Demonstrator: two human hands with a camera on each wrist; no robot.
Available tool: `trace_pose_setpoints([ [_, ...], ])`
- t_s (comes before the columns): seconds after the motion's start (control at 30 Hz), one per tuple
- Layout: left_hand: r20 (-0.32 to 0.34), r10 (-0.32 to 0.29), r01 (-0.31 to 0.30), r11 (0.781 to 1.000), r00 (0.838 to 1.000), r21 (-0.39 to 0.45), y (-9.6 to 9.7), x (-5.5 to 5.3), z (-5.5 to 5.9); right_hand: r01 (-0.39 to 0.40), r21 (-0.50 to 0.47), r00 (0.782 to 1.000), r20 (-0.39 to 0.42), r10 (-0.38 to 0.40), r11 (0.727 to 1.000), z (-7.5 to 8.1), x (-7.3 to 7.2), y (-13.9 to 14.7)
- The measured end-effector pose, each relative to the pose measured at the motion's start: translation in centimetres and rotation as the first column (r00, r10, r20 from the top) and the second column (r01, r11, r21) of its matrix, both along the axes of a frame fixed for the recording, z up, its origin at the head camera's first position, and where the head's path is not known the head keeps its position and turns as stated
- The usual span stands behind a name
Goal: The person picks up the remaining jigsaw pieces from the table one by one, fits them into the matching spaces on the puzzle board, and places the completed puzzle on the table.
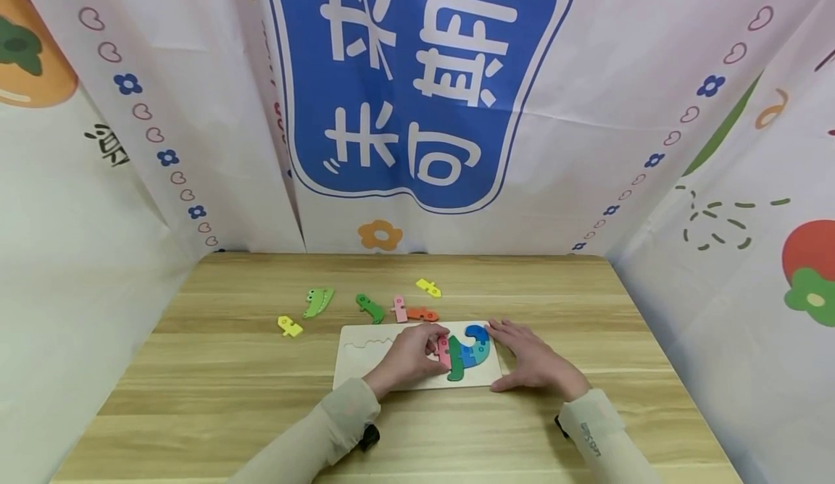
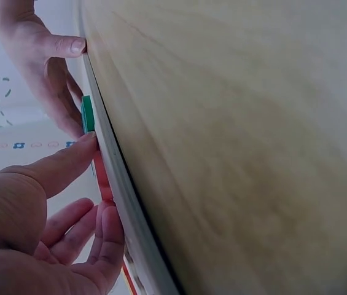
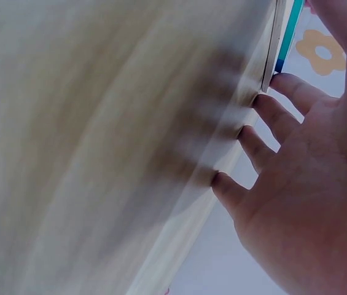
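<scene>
A pale wooden puzzle board [image 1: 362,362] lies on the table before me. On its right part sit a dark green puzzle piece [image 1: 455,368] and several blue and teal pieces [image 1: 481,346] that form a curled tail. My left hand [image 1: 406,359] pinches a pink puzzle piece [image 1: 444,352] between thumb and fingers, beside the green one. In the left wrist view, the reddish edge of the pink piece [image 2: 102,175] shows between thumb and fingertips. My right hand [image 1: 531,357] rests at the board's right edge, its fingers [image 3: 280,120] spread and fairly straight.
Behind the board lie a crocodile-head piece [image 1: 318,301], a green piece [image 1: 370,308], another pink piece [image 1: 399,309], an orange piece [image 1: 422,314] and two yellow pieces [image 1: 428,288]. Printed cloth walls [image 1: 430,230] enclose the wooden table [image 1: 228,368] at the back and sides.
</scene>
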State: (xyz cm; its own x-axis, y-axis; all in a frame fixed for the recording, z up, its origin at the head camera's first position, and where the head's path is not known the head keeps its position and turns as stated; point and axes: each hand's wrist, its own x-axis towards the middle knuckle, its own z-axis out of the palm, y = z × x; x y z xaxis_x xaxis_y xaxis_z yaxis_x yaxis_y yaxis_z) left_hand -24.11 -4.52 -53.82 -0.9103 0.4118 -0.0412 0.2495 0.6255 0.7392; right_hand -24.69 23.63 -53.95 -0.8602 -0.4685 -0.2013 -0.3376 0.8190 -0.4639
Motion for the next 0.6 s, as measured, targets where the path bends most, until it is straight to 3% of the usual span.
trace_pose_setpoints([
  [0.27, 0.005, 0.012, -0.012, 0.999, 1.000, -0.035, 0.01, 0.12, 0.08, -0.008, 0.000, 1.000, 0.003, 0.008, 1.000, 0.05, 0.01, -0.02],
  [0.6, 0.026, 0.017, -0.017, 1.000, 1.000, 0.002, -0.64, 0.19, 0.56, -0.004, -0.008, 1.000, 0.000, 0.004, 1.000, 0.13, 0.17, 0.05],
])
